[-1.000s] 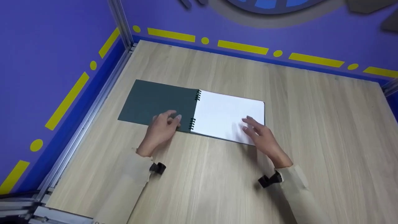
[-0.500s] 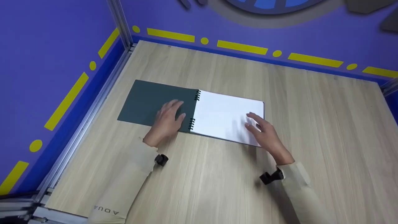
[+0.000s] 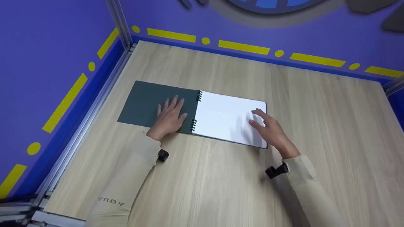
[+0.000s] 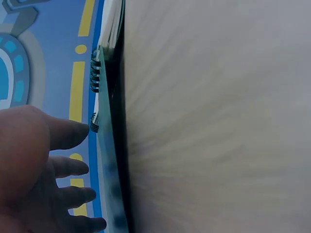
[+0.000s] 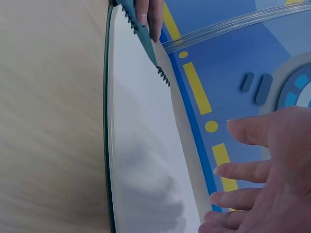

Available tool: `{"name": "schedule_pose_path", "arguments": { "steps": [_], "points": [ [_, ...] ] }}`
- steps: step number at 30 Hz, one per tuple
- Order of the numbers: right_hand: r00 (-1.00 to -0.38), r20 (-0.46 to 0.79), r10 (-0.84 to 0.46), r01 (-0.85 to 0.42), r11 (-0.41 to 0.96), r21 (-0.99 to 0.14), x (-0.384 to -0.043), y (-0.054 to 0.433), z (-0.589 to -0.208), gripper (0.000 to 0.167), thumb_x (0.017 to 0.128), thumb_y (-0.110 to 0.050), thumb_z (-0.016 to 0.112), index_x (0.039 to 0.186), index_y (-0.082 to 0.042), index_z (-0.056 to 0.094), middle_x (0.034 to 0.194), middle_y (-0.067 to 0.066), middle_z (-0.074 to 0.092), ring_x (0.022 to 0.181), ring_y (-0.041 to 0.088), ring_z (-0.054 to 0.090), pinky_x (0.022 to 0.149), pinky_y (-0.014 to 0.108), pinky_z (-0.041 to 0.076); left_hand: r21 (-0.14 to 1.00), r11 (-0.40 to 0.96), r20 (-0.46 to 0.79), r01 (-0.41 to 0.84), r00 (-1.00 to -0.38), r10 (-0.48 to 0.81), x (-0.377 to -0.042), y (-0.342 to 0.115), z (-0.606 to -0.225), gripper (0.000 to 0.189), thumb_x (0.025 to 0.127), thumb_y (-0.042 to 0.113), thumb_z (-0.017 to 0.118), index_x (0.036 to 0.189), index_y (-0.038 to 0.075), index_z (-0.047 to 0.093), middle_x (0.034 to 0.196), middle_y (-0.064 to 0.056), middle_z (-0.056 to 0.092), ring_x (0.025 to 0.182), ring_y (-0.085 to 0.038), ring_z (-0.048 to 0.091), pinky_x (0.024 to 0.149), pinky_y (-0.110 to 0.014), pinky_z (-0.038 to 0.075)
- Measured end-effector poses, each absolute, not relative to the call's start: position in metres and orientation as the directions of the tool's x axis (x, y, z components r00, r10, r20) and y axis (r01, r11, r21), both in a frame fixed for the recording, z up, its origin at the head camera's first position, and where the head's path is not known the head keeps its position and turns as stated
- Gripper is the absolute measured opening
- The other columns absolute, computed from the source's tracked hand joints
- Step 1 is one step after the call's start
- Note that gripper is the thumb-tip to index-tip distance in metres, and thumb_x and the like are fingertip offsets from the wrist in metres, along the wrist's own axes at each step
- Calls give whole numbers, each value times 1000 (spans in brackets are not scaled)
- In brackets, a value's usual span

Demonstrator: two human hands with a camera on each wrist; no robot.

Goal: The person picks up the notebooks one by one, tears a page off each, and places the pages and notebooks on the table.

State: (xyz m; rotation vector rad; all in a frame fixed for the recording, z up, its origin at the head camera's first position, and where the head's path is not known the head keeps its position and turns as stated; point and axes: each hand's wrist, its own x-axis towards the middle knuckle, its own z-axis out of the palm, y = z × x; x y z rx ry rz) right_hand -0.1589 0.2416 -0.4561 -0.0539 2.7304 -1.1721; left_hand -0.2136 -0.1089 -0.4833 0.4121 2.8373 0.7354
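A spiral-bound notebook lies spread on the table, with its dark green cover [image 3: 148, 97] to the left and a blank white page [image 3: 227, 110] to the right. Two groups of dark rings [image 3: 193, 125] join them. My left hand [image 3: 169, 119] is over the green cover beside the rings, its fingers spread and straight. Above the right part of the page is my right hand [image 3: 271, 130], fingers gently bent and holding nothing. In the right wrist view the right hand [image 5: 262, 179] shows thumb and fingers apart from the page, which carries its shadow.
The wood-grain table [image 3: 221, 189] extends around the notebook. Blue-purple panels with yellow marks [image 3: 243, 47] rise at the back and left, and a metal rail [image 3: 79, 135] runs along the left edge. Black wrist cameras [image 3: 276, 171] sit at both cuffs.
My left hand has moved up onto the green cover, and its curled fingers have straightened and spread. My right hand has shifted slightly up and to the right. The notebook stays in place.
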Motion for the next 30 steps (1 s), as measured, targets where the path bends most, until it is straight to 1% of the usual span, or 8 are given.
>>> {"name": "schedule_pose_path", "arguments": {
  "steps": [4,8,14,18,24,30],
  "points": [
    [-981,-181,-71,72,732,-678,-167,245,-455,56,100,-32,53,148,-8,38,161,16,21,149,35,19,117,54,22,489,847,-125,210,-944,306,-217,-108,-484,65,102,38,45,156,13,19,164,-14,7,150,-42,3,116,-65,0],
    [-977,-206,-59,95,743,-662,-174,249,-456,62,99,-34,55,150,-8,34,161,18,18,148,38,19,117,55,22,489,850,-153,197,-940,305,-218,-108,-483,67,101,41,45,156,14,17,164,-13,5,150,-41,1,116,-65,-1],
    [-958,-283,-52,141,771,-620,-186,256,-459,81,94,-44,59,155,-9,19,163,18,5,150,38,10,119,54,16,464,867,-229,183,-921,317,-218,-108,-482,67,101,43,43,157,17,15,164,-12,2,150,-40,-6,114,-67,-4],
    [-946,-322,-44,159,801,-577,-195,258,-462,91,91,-49,62,156,-10,12,163,19,0,149,40,10,118,55,16,442,879,-261,179,-912,317,-218,-108,-480,66,102,45,41,156,18,17,165,-10,0,150,-39,-8,114,-68,-4],
    [-935,-353,-40,180,803,-568,-202,259,-466,96,90,-49,64,157,-12,6,163,17,-4,150,38,3,119,55,12,419,890,-288,183,-902,321,-220,-107,-477,66,101,46,41,156,18,17,165,-10,0,150,-40,-7,113,-70,-1],
    [-930,-368,-23,207,794,-572,-205,256,-467,97,89,-47,65,157,-11,5,163,16,-8,150,38,-1,119,56,9,402,897,-314,186,-892,326,-223,-107,-472,68,100,47,44,156,18,18,164,-11,2,150,-41,-4,112,-71,3]
  ]
}}
